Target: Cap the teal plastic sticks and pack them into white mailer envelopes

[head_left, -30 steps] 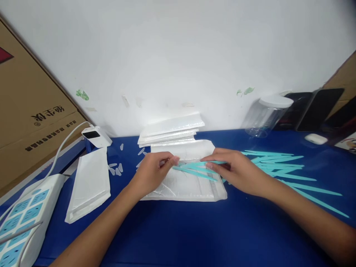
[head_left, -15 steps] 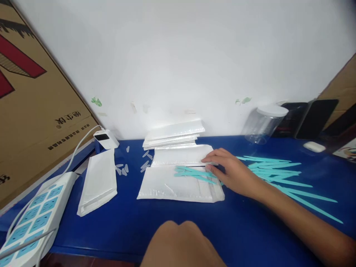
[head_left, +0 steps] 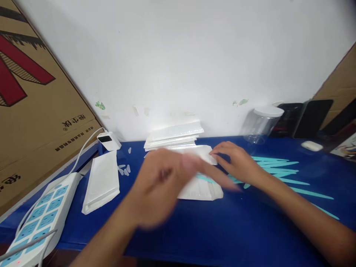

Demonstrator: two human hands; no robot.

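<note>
My right hand pinches the right end of a white padded envelope between thumb and fingers. In front of it, my left hand is smeared by motion over the envelopes; one finger points right, and how the others are set is not clear. Beneath the left hand lies another white padded envelope, partly hidden, with a few teal tapered strips on it. More teal strips are spread on the blue table to the right of my right hand.
Behind the hands is a stack of white envelopes by the wall. One more envelope lies left, near small translucent pieces. A power strip, a white device, a clear jar and a cardboard box stand around.
My left hand has come into view from below, reaching over the envelopes. My right hand has shifted slightly right, to the envelope's end. The view has moved a little.
</note>
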